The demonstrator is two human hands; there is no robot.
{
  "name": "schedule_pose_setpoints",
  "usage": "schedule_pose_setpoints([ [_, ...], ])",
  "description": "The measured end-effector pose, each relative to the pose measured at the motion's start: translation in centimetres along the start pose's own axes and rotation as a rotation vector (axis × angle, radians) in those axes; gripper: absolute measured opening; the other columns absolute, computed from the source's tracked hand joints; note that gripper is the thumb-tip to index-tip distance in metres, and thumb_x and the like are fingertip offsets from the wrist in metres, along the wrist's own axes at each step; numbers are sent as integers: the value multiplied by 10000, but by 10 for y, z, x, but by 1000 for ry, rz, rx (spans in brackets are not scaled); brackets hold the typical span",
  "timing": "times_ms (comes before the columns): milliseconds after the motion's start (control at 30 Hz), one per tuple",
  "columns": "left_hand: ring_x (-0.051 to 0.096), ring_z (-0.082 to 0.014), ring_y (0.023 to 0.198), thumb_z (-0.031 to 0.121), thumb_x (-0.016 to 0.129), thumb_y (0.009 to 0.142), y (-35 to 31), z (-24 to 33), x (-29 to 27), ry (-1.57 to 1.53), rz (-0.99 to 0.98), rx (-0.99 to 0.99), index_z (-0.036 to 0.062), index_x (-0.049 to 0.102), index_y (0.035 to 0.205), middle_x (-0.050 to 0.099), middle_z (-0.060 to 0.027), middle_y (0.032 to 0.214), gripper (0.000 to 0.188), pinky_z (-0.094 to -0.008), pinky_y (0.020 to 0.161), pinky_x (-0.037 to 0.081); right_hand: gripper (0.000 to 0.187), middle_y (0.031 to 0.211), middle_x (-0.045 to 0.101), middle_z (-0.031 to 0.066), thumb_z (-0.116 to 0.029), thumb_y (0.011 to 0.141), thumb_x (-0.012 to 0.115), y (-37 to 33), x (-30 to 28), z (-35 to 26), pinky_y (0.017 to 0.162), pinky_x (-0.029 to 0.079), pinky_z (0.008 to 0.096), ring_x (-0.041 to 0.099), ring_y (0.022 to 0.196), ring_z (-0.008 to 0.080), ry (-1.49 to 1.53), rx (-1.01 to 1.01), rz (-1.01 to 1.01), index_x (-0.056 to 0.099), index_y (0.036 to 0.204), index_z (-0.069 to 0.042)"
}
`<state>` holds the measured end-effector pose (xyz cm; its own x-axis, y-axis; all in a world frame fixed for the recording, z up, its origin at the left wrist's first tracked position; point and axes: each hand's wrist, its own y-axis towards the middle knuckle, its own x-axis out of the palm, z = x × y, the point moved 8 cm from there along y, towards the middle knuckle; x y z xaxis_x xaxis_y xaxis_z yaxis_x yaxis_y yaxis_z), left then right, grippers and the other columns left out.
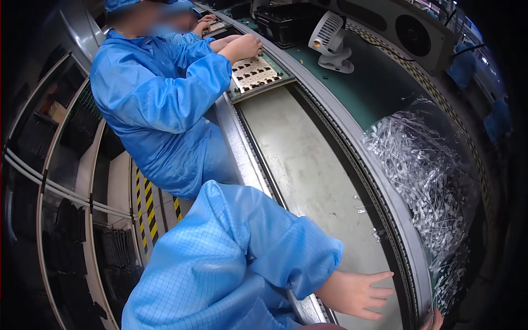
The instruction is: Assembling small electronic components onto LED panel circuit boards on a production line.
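Note:
My left hand (pixel 357 292) reaches over the pale conveyor bed (pixel 297 143) from a blue sleeve, fingers spread and nothing in them. At the bottom edge, part of my right hand (pixel 434 320) shows beside the metal rail (pixel 410 242); most of it is cut off, and whether it holds anything is hidden. Close to it lies a clear plastic bag (pixel 418 170) full of thin white wires with small white connectors. A small white wired piece (pixel 361 209) rests on the conveyor's right side, with another such piece (pixel 377 235) nearer my left hand.
Further up the line, a person in blue (pixel 154 88) has a hand over a tray of pale parts (pixel 256 74). A white fan (pixel 331 41) and a black bin (pixel 289 22) stand on the green surface beyond the rail. Dark racks (pixel 66 220) stand at the left.

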<state>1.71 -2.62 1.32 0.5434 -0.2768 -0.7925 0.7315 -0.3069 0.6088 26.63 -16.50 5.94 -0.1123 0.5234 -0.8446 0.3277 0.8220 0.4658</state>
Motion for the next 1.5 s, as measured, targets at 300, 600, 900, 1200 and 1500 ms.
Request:
schedule_pose_setpoints([
  [300, 520, -335, 1084, 176, 588, 826, 5, -13, -4, -160, -22, -106, 19, 535, 1250, 544, -117, 982, 455, -650, 1100, 256, 282, 1047, 686, 157, -243, 1020, 564, -20, -52, 3, 876, 521, 387, 639, 978, 267, 125, 440, 446, 700, 1097, -10],
  [600, 505, -236, 809, 173, 601, 794, 16, -14, -26, -106, 185, -104, 46, 604, 1119, 493, -50, 820, 348, -444, 861, 392, 350, 1146, 638, 161, 1, 936, 658, -35, -10, -39, 906, 520, 329, 630, 1040, 221, 487, 266, 152, 561, 1273, -2],
  [900, 551, -211, 776, 381, 719, 745, 16, -17, -24, -97, 304, -115, 102, 603, 1003, 558, -15, 847, 397, -377, 704, 367, 359, 1085, 640, 161, 63, 901, 674, -14, 21, -148, 866, 532, 331, 633, 955, 218, 448, -56, -5, 565, 1242, 41],
  [1200, 569, -197, 725, 355, 694, 787, 15, -21, -21, -83, 389, -145, 120, 601, 823, 576, 9, 767, 255, -362, 663, 361, 216, 1033, 654, 151, 51, 895, 690, -7, 35, -174, 829, 536, 339, 633, 900, 233, 404, -85, 71, 637, 1104, 60],
  [1500, 529, -186, 700, 317, 709, 782, 10, -19, -27, -35, 399, -105, 130, 576, 767, 540, 23, 710, 229, -346, 665, 355, 173, 1044, 649, 134, 26, 913, 688, -19, 56, -147, 831, 541, 315, 618, 928, 199, 673, 105, 49, 627, 1073, 50],
])
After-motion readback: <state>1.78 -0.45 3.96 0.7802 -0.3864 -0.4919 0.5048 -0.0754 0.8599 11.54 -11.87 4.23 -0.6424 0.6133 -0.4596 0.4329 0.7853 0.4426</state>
